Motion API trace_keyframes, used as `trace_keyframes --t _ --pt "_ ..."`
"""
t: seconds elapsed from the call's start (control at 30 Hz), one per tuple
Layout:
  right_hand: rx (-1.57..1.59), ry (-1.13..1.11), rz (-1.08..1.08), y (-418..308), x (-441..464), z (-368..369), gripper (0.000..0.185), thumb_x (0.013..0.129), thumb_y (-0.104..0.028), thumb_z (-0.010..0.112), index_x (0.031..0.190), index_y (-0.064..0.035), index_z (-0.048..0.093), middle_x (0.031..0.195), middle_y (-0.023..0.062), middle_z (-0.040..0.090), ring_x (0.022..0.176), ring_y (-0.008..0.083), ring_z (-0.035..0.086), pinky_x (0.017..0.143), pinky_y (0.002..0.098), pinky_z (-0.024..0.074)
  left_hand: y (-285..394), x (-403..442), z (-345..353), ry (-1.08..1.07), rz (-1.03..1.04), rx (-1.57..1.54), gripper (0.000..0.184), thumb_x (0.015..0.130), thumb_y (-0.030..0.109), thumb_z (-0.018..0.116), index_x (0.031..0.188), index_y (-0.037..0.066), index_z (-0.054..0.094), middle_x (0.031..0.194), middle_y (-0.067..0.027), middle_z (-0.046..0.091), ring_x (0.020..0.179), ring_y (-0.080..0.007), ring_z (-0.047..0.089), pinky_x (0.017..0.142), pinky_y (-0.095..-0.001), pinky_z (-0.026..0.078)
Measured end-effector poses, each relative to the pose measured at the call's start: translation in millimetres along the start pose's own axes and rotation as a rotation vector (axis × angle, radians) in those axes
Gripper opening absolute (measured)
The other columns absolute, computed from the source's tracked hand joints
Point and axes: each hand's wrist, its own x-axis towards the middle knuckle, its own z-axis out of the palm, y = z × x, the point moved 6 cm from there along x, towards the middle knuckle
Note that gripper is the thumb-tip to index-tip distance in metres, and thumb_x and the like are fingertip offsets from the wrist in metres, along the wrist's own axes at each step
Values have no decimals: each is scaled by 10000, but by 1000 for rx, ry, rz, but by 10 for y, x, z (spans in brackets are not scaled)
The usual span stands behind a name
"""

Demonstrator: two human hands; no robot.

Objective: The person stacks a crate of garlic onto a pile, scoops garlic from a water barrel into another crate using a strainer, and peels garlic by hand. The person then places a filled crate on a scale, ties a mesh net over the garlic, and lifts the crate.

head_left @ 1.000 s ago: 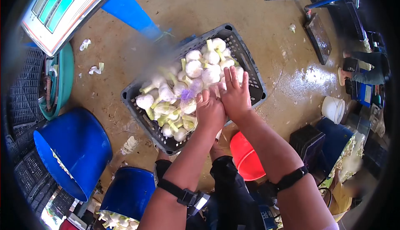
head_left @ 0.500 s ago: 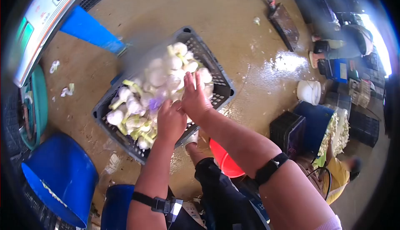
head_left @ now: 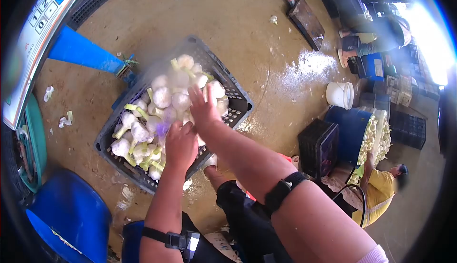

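A dark plastic crate (head_left: 245,102) stands tilted in my view, heaped with white garlic bulbs (head_left: 162,97) on short green stems. My right hand (head_left: 204,110) lies over the bulbs at the crate's right side, its fingers stretched out and apart. Close beside it, my left hand (head_left: 182,144) is over the near part of the heap with its fingers curled in. What those fingers hold, if anything, is hidden. A purple blur (head_left: 163,128) shows just left of my left hand, too unclear to name.
A keypad display (head_left: 45,17) and blue post (head_left: 85,53) stand at upper left. Blue barrels (head_left: 78,210) are at lower left. On the right are a white bucket (head_left: 340,95), a black crate (head_left: 319,147) and a person in yellow (head_left: 379,191) beside more garlic. The floor (head_left: 228,29) looks wet.
The view has shifted, so the crate and both hands appear further left. My right hand's fingers are spread wider over the bulbs. My left hand stays curled beside it.
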Motion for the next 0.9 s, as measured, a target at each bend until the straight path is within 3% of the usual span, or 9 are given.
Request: trace_keyframes --t 0.07,0.17,0.2,0.3,0.4,0.47,0.57,0.7,0.9 --pt "158 44 40 101 -32 24 467 810 -321 547 1212 -88 506 1459 158 210 1359 380 112 1035 642 46 60 4 22 -37 108 34 288 720 124 624 999 57 616 983 -62 586 954 -285 494 842 -386 428" --pt "179 161 56 77 -56 103 425 803 -230 547 1195 -73 492 1448 171 221 1353 356 169 1061 596 84 -2 9 61 -56 76 53 292 718 123 627 1001 54 623 1049 -59 576 970 -286 487 849 -380 426" --pt "229 203 61 134 -130 2 395 784 -211 563 1149 -70 512 1428 174 258 1348 360 182 1057 584 140 -23 -6 76 -34 80 47 293 718 125 627 1003 56 624 1060 -60 576 974 -283 487 851 -378 427" --pt "374 326 -111 162 -320 -258 408 721 -169 612 1108 -72 527 1399 163 306 1338 356 209 1045 526 242 -33 -39 -122 122 68 -127 214 686 52 617 900 49 635 968 -68 610 923 -286 517 827 -378 431" --pt "511 454 -208 301 -500 -358 439 706 -178 632 1123 -89 530 1385 136 331 1330 339 228 1047 487 266 100 -94 -348 278 107 -228 129 636 -11 594 757 34 600 887 -78 629 852 -298 542 764 -390 450" --pt "547 428 -218 377 -568 -352 467 693 -150 648 1144 -109 533 1355 113 377 1298 306 301 1017 442 328 206 -132 -380 293 137 -166 130 630 -15 593 748 40 590 885 -76 627 847 -297 543 743 -392 455" --pt "705 419 -248 404 -592 -303 378 748 -89 574 1126 -97 558 1186 96 527 1108 260 505 876 372 458 245 -98 -303 294 136 -98 148 637 25 591 781 44 562 877 -78 590 825 -291 538 708 -396 455" --pt "880 247 -187 401 -511 -232 384 749 -116 597 1128 -82 552 1145 122 529 1109 279 505 775 379 520 226 -15 -226 293 100 -19 151 651 60 584 782 57 509 863 -86 554 808 -288 532 682 -401 451" --pt "698 377 -125 328 -650 -285 380 740 -125 604 1113 -71 552 1175 135 515 1174 318 464 768 370 522 301 -128 -266 271 91 -71 144 663 97 620 760 68 517 852 -78 542 760 -288 508 675 -398 449"
